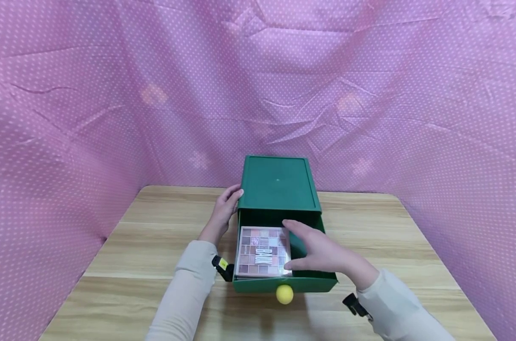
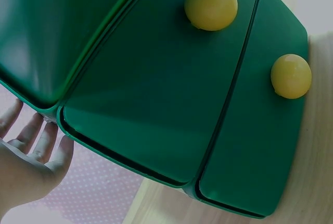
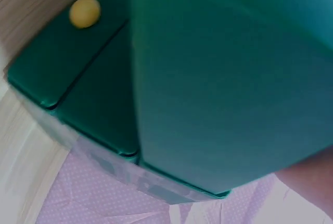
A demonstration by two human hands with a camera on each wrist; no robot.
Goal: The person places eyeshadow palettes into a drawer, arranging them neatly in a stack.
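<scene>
A green drawer cabinet (image 1: 279, 184) stands on the table with its top drawer (image 1: 313, 284) pulled out. In the drawer's left part lies an eyeshadow palette (image 1: 253, 253) with a grid of coloured squares on its face. My left hand (image 1: 224, 210) rests against the cabinet's left side near the top; in the left wrist view its fingers (image 2: 46, 140) lie along that side. Over the drawer, my right hand (image 1: 322, 253) is spread, with finger and thumb tips at the palette's right edge. In the right wrist view, the drawer hides most of this hand.
A yellow knob (image 1: 285, 294) sticks out from the open drawer's front. Two lower drawers, both closed, carry yellow knobs (image 2: 210, 5) too. Pink dotted cloth (image 1: 258, 94) hangs behind and at both sides of the wooden table (image 1: 155, 246).
</scene>
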